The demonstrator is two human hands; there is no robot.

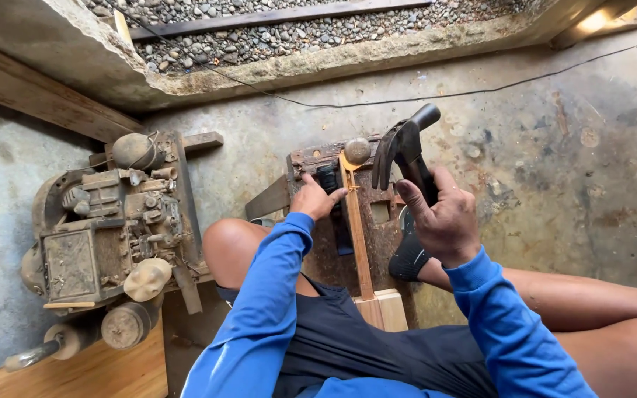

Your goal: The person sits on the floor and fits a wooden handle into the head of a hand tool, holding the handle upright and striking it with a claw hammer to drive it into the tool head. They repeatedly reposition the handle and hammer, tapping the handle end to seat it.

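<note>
Wrapped tight round a hammer (405,147), the right hand (444,217) holds the black handle with thumb and fingers closed, wrist cocked back so the dark claw head stands raised above the work, claws pointing down and left; left hand (317,197) reaches forward with its arm nearly straight, fingertips pinched on something small at the top of a thin wood strip (355,221), too small to tell what; the strip stands on edge and runs toward the person along a rusty metal block (381,221), its near end meeting a pale wood block (383,308); both arms wear blue sleeves, and a bare knee (231,247) sits just left of the metal block; a grimy old engine (105,236) rests well to the left on the concrete floor (554,147); a gravel bed (296,29) lies beyond a concrete ledge.
</note>
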